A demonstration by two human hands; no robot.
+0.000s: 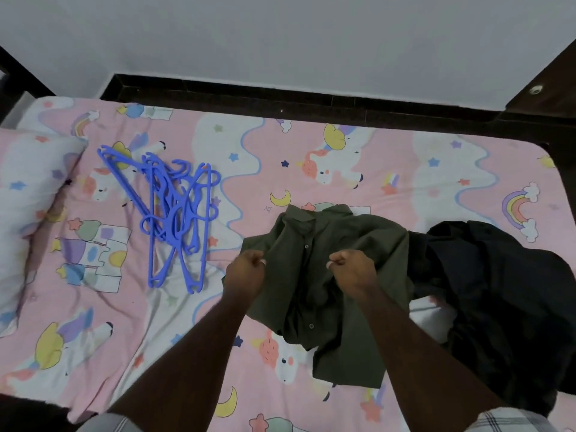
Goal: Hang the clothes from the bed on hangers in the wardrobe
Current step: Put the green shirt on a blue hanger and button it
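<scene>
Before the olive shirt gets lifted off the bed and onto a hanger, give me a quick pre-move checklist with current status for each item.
1. Left hand grips the olive shirt fabric: ok.
2. Right hand grips the shirt on the other side of the button placket: ok.
3. Shirt free of the black garment: cannot tell; their edges meet or overlap on the right.
4. Blue hangers available: ok, piled on the bed to the left, but tangled together.
5. A hand free to take a hanger: not ok, both hold the shirt.
6. Wardrobe ready: cannot tell, not in view.
</scene>
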